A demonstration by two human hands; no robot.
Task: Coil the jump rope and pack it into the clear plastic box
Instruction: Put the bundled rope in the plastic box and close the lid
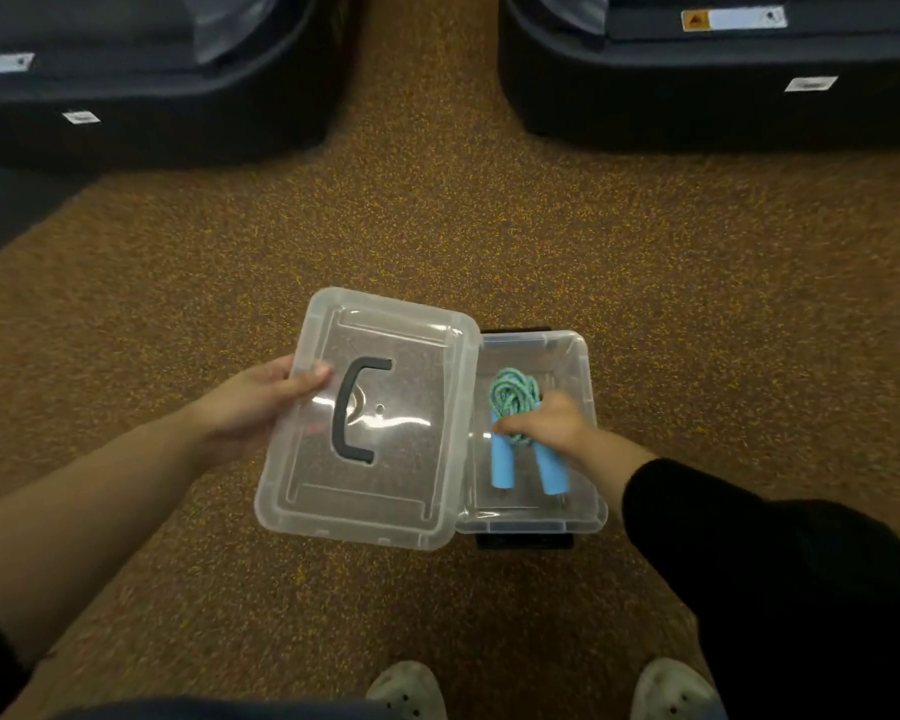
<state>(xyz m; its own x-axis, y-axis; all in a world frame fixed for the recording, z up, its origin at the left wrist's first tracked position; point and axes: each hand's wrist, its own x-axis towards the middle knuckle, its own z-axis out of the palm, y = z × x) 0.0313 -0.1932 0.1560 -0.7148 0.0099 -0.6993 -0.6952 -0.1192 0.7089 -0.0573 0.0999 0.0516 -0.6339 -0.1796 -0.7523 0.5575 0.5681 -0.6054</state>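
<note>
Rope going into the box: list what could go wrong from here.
1. The right hand is in the box, gripping the coiled rope. On release, the coil might loosen and spill over the rim.
2. The left hand holds the lid by one edge, overlapping the box. Lowered early, it could catch the right hand.

A clear plastic box (578,356) sits on the carpeted floor (437,226), directly ahead of the person's two shoes (409,691). The coiled jump rope (515,402) lies inside it, handles toward the person, under the right hand (541,423). The lid (370,418) is held by the left hand (261,402) just left of the box, seemingly overlapping its left rim. Two large cases (152,85) stand well behind, one left, one right.
</note>
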